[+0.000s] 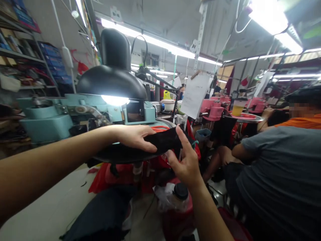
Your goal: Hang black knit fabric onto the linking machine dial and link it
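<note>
A piece of black cloth (167,140) stretches across the front of the work surface, below a black lamp. My left hand (134,136) grips its left part, thumb in front and the other fingers partly hidden by the cloth. At the right end of the cloth is my right hand (187,160), its index finger pointing up and its thumb held apart. I see nothing gripped in that hand. Red cords (160,128) lie just behind the cloth. The big black lamp (111,78) shines down on a teal machine (140,115).
To the right a person in a grey shirt (283,160) sits close by. Below my hands stands a container with a black lid (181,190), beside crumpled clear plastic. Dark cloth (100,214) hangs at lower left. Pink machines (213,108) stand farther back.
</note>
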A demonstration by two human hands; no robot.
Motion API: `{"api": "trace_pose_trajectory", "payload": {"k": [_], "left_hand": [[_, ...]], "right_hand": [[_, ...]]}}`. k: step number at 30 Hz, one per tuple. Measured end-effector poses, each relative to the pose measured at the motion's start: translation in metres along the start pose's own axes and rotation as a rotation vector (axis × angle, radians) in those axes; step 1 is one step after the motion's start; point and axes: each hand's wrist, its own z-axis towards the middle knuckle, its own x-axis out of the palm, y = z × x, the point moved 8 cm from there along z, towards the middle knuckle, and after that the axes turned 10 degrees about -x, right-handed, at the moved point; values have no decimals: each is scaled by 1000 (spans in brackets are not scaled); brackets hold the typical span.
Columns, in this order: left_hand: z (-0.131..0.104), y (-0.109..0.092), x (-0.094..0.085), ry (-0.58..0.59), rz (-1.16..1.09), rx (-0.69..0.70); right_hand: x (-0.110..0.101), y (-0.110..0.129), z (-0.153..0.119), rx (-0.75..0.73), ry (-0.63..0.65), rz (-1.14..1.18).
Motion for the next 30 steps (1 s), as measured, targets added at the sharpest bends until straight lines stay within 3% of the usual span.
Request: {"api": "trace_pose_trajectory", "payload": {"k": [5,8,15,26,30], "left_hand": [[4,15,9,13,-199,-61],[3,17,14,43,-310,-25],[1,21,11,35,-371,-39],[-1,20,17,67,-407,-16],[0,23,12,50,-372,-41]], "right_hand": [[-14,-13,-3,155,-90,223],[-25,-14,-15,200,-154,260],[-23,-14,-23,173,-231,168],[-34,-10,-30,213,-187,162],[-25,-17,-26,176,-210,153]]}}
